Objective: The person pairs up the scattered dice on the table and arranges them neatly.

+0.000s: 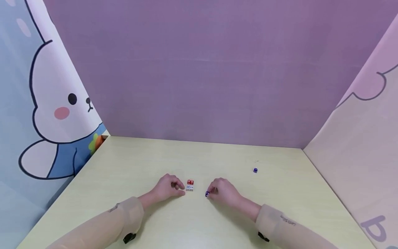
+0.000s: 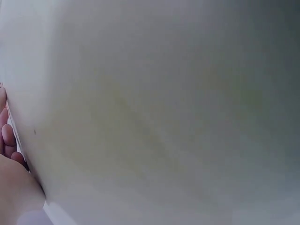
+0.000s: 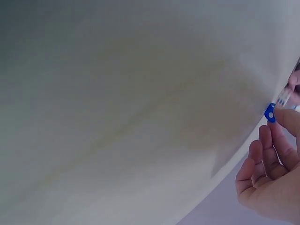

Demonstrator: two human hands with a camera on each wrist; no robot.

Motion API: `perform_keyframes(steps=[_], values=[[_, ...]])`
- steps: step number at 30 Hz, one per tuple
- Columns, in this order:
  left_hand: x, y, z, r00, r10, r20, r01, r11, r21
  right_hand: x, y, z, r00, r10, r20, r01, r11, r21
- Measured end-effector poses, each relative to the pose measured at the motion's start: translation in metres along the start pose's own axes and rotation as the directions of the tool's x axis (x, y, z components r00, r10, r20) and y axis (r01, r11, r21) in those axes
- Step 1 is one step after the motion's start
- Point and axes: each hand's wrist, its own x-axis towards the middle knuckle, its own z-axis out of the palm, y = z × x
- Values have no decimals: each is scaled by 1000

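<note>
In the head view, a small, tight group of dice, red and white, sits near the middle of the table. Just to its left is my left hand, thumb and fingers bent with a gap between them and the fingertips right at the group's side. My right hand, on the other side, pinches a blue die between thumb and fingertip, a short way from the group. The right wrist view shows that blue die with white pips, held at the fingertips. Only part of the left hand appears in the left wrist view.
Another blue die lies farther back on the right of the pale table. A purple panel rises behind the table. Printed cloths stand at the left and right.
</note>
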Motion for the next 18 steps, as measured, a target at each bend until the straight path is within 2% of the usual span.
perform_keyframes(steps=[6,13,18], values=[[-7,7,1,1000,-8,-2,8,1000,13,4,-19,7,998,-56,14,57,997,-44],[-16,15,0,999,48,-1,-48,999,21,14,-37,17,997,-70,39,73,994,-80],[-18,14,2,998,56,-6,-56,997,46,20,-45,25,995,-101,25,103,990,-98]])
